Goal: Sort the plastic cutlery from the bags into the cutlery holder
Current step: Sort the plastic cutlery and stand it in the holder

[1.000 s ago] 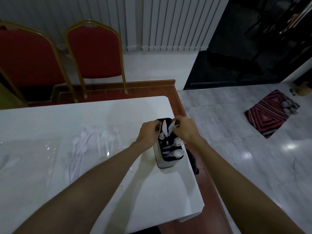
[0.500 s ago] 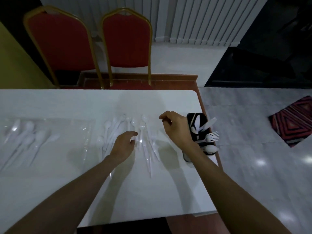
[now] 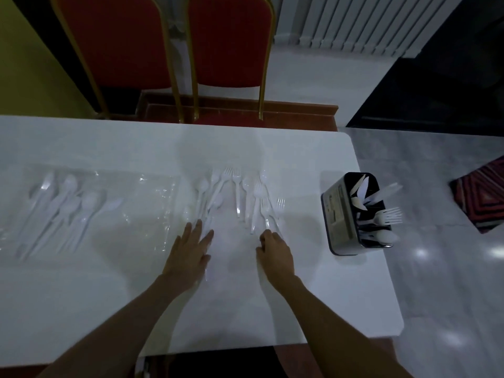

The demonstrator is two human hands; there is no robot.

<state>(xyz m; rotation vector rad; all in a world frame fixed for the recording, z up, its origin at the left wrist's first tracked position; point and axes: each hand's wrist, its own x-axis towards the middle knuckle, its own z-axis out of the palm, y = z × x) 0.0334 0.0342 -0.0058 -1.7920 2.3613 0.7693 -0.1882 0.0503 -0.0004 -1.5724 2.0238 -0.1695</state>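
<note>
White table (image 3: 109, 296) fills the head view, with two red chairs (image 3: 229, 45) at 12 o'clock and a patterned rug (image 3: 480, 195) on the grey floor at 3 o'clock. At the centre, loose plastic cutlery (image 3: 237, 192), forks and spoons, lies fanned out with the handles pointing toward the person. At 9 o'clock a clear bag (image 3: 152, 203) lies flat with white spoons (image 3: 65, 203) inside. The black cutlery holder (image 3: 338, 214) stands at 3 o'clock near the table's edge, with knives in its far compartment, forks in the middle and spoons nearest. The left hand (image 3: 191, 255) lies flat by the handle ends, grip open. The right hand (image 3: 275, 255) curls its fingers at the fork handles; I cannot tell whether its grip holds one.
</note>
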